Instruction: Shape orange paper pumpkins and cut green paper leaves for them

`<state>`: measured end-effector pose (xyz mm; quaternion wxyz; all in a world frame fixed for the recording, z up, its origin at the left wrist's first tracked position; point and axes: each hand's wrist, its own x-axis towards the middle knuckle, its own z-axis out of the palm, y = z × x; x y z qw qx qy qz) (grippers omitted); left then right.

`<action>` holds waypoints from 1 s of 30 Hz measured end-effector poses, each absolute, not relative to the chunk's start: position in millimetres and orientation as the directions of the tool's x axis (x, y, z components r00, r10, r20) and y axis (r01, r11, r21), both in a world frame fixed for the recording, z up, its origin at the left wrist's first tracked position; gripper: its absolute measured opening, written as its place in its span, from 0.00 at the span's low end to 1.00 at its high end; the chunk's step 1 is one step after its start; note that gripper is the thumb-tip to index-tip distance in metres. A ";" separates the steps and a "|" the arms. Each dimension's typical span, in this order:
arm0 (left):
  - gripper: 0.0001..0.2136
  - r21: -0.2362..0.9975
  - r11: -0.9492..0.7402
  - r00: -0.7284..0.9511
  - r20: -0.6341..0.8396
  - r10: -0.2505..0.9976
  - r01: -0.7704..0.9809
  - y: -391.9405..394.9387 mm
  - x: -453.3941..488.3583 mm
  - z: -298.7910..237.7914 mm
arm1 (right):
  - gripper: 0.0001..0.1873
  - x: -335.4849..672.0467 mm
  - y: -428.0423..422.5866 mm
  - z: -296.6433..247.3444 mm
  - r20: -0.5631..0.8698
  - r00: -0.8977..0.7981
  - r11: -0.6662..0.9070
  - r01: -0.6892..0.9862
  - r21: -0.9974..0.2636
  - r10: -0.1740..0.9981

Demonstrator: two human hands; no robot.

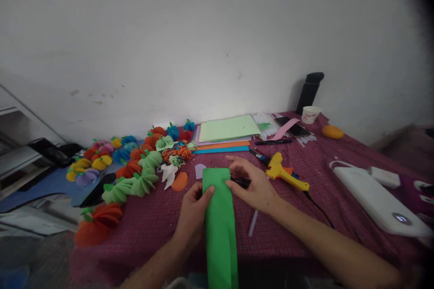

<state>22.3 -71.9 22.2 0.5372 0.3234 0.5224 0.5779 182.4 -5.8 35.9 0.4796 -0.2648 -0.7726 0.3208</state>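
A long folded strip of bright green paper (pixel 219 221) runs up from the bottom edge of the view, over the front of the table. My left hand (pixel 192 207) pinches its left side, with the thumb on top. At the strip's upper right corner my right hand (pixel 252 185) grips the edge between thumb and fingers. Under the right palm shows a black object (pixel 241 182), mostly hidden, whose kind I cannot make out. Just beyond the strip lie a lilac paper piece (pixel 200 170) and an orange paper disc (pixel 180 181).
Paper pumpkins (pixel 129 170) in several colours crowd the left side, beside paper scraps (pixel 178 151). Coloured sheets (pixel 230 128) lie at the back. Rightward are a yellow glue gun (pixel 285 174) with its cord, a phone (pixel 296 127), a paper cup (pixel 310 114), a black bottle (pixel 309 92) and a white power bank (pixel 376 196).
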 end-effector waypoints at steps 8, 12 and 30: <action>0.11 0.962 0.089 -0.194 -0.142 0.971 -0.260 -74.8 29.3 16.9 | 0.13 180.9 -0.3 27.0 0.498 -0.439 0.588 0.090 -0.804 0.748; 0.11 0.972 0.062 -0.195 -0.107 0.975 -0.226 -74.9 30.6 14.6 | 0.13 176.0 3.8 16.7 0.339 -0.435 0.369 -0.017 -0.929 0.834; 0.11 0.947 0.062 -0.187 -0.126 0.974 -0.316 -79.1 29.7 1.4 | 0.14 175.5 -0.6 19.7 0.230 -0.518 0.160 -0.176 -0.971 0.824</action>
